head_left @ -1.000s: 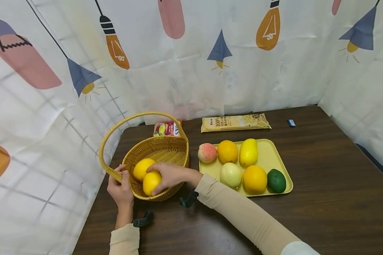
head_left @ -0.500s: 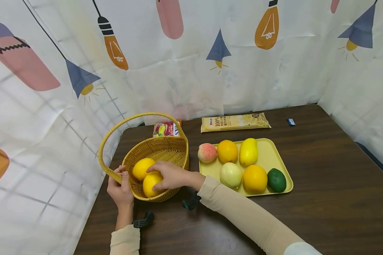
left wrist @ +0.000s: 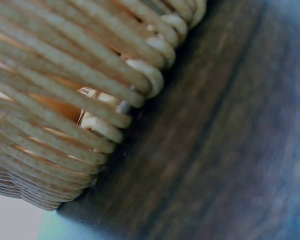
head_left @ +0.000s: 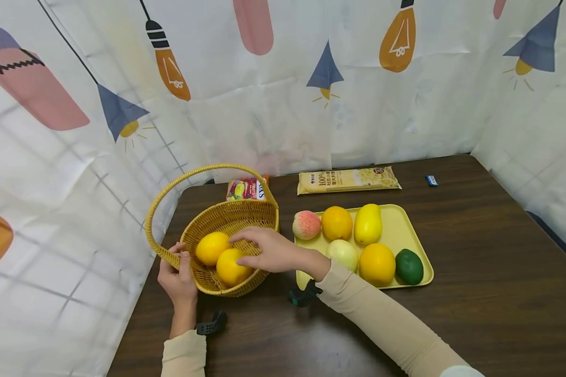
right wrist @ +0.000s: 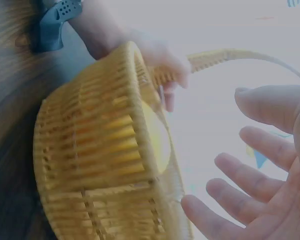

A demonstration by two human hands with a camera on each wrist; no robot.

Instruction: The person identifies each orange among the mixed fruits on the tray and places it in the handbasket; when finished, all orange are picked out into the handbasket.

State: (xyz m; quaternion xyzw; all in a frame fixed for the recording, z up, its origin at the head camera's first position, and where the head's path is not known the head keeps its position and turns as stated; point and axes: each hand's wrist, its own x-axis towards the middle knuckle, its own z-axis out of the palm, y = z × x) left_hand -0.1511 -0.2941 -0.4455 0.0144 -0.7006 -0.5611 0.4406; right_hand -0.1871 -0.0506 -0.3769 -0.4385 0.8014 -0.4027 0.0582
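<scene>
Fingers (right wrist: 265, 147) of the right hand (head_left: 275, 251) are loosely spread and pinch nothing; they hang at the mouth of the basket (head_left: 238, 213), beside the nearer yellow fruit (head_left: 233, 269). Whether a tip brushes it cannot be told, but the slack pose suggests the wicker bears its weight. The left hand (head_left: 176, 283) grips the basket where the handle (head_left: 221, 166) meets the rim, presumably to keep it from tipping. A second yellow fruit (head_left: 212, 248) lies just behind the first inside the basket.

To the right, a yellow tray (head_left: 403, 225) rests on the dark surface (head_left: 481, 251), its raised rim likely useful against rolling. Along its near side sit a pale fruit (head_left: 341, 254), a large orange-yellow fruit (head_left: 377, 263) and a dark green fruit (head_left: 409, 267); behind them come a peach (head_left: 306, 225) at the left corner, an orange (head_left: 337, 223) and a long yellow fruit (head_left: 368, 225).

Farther back lie a red packet (head_left: 245, 189), a noodle packet (head_left: 349, 180) and a small blue packet (head_left: 431, 180), perhaps kept there for working room, before a printed curtain (head_left: 264, 120).
</scene>
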